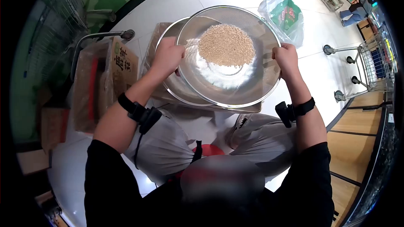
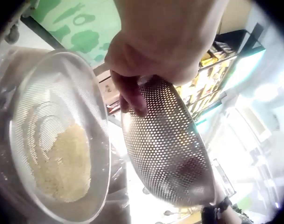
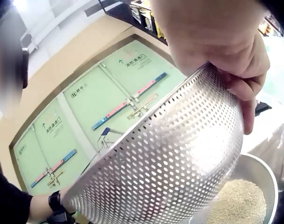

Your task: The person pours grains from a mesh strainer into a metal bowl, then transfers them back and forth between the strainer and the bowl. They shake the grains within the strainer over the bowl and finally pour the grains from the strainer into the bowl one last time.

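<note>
Both hands hold a large round metal sieve [image 1: 229, 86] by its rim at opposite sides. My left hand [image 1: 169, 56] grips the left edge, my right hand [image 1: 286, 60] the right edge. Pale grain [image 1: 227, 45] lies heaped toward the far side of this sieve. A second sieve [image 1: 174, 85] stands below and slightly left, partly hidden by the held one. In the left wrist view, pale grain [image 2: 67, 165] fills part of the lower sieve [image 2: 27, 95]. Perforations cover the held sieve's outer wall [image 3: 165, 154], which is tilted in both wrist views.
Under the sieves is a plastic-lined cardboard box [image 1: 248, 108]. Another lined box [image 1: 124, 65] stands at the left on a cart. A plastic bag [image 1: 288, 19] lies on the floor at the far right. A wheeled cart [image 1: 370, 65] and a distant person [image 1: 353, 10] are farther right.
</note>
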### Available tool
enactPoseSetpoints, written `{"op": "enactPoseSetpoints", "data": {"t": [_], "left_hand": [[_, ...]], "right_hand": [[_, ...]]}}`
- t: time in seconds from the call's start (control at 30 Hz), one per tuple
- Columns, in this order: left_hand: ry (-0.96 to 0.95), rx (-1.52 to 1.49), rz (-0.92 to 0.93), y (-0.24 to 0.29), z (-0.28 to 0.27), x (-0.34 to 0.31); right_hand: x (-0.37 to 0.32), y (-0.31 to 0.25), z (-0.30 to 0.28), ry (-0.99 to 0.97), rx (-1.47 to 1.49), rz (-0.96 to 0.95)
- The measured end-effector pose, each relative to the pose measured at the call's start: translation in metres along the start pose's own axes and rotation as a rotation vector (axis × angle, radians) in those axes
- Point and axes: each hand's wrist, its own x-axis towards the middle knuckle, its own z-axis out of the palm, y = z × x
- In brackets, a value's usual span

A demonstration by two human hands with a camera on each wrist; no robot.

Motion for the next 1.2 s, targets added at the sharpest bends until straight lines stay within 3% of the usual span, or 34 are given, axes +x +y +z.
{"op": "enactPoseSetpoints", "data": {"t": [0.1, 0.13, 0.2, 0.23, 0.3, 0.33, 0.4, 0.43, 0.53, 0.67, 0.73, 0.8, 0.83, 1.0, 1.07, 1.13, 1.17, 1.2], "left_hand": [[-0.048, -0.056, -0.064, -0.015, -0.023, 0.002], [-0.093, -0.127, -0.107, -0.028, -0.027, 0.004], [-0.142, -0.093, -0.108, -0.027, -0.014, 0.002], [-0.247, -0.214, -0.147, -0.005, -0.001, -0.008], [-0.473, -0.414, -0.211, 0.001, 0.008, -0.008], [-0.472, -0.418, -0.214, -0.010, 0.005, -0.003], [-0.326, -0.591, -0.354, -0.031, -0.004, 0.006], [-0.242, -0.504, -0.379, -0.019, -0.009, 0.006], [-0.188, -0.473, -0.395, -0.025, -0.017, 0.015], [-0.347, -0.388, -0.428, -0.018, -0.025, 0.013], [-0.290, -0.391, -0.431, -0.025, -0.025, 0.013], [-0.240, -0.388, -0.422, -0.034, -0.026, 0.020], [-0.235, -0.385, -0.445, -0.042, -0.027, 0.024], [-0.253, -0.338, -0.478, -0.034, -0.034, 0.015], [-0.235, -0.356, -0.492, -0.046, -0.031, 0.018], [-0.236, -0.360, -0.491, -0.044, -0.021, 0.018], [-0.147, -0.423, -0.397, -0.038, -0.015, 0.015], [-0.059, -0.485, -0.305, -0.034, -0.012, 0.014]], "right_hand": [[-0.015, 0.014, 0.027, 0.122, -0.323, -0.166], [-0.024, 0.010, 0.031, 0.033, -0.297, -0.108], [0.001, 0.039, 0.020, 0.118, -0.253, -0.154], [-0.001, 0.023, 0.006, 0.082, -0.205, -0.077], [0.030, 0.043, -0.018, 0.035, -0.025, 0.030], [0.028, 0.033, -0.025, 0.010, 0.037, 0.113], [0.012, 0.020, -0.013, 0.134, -0.194, -0.157], [0.008, 0.016, -0.005, 0.121, -0.291, -0.205], [0.009, 0.021, -0.001, -0.042, -0.239, -0.114], [0.031, 0.020, -0.033, -0.034, 0.068, 0.083], [0.039, 0.031, -0.017, 0.035, 0.087, -0.001], [0.032, 0.033, 0.001, -0.003, -0.130, -0.071], [0.011, 0.013, 0.005, -0.098, -0.102, 0.015], [0.007, 0.003, -0.031, -0.116, 0.035, 0.131], [0.013, 0.008, -0.015, -0.058, 0.162, 0.084], [0.012, 0.017, 0.015, -0.057, -0.131, -0.069], [0.003, 0.011, 0.019, -0.179, -0.157, 0.015], [-0.012, -0.002, 0.016, -0.166, -0.130, 0.007]]}}
